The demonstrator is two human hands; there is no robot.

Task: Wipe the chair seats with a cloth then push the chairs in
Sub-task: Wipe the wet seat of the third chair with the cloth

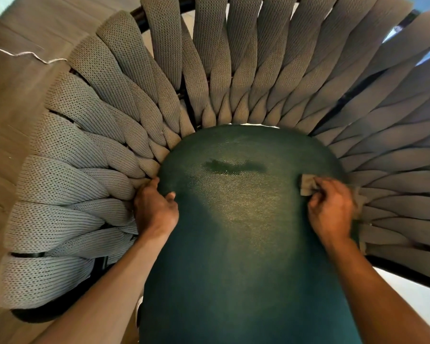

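at the right of the frame, a tan cloth [308, 186] is gripped under the curled fingers of the right hand [330, 209] and pressed on the right edge of the dark green seat cushion [238, 244]. at centre left, the cushion's left edge is clasped by the left hand [155, 209], thumb on top. a darker damp streak [233, 166] is seen above, between the hands. the cushion is ringed by knitted grey straps [85, 150] of the chair back; wooden floor [8, 100] is seen at upper left.
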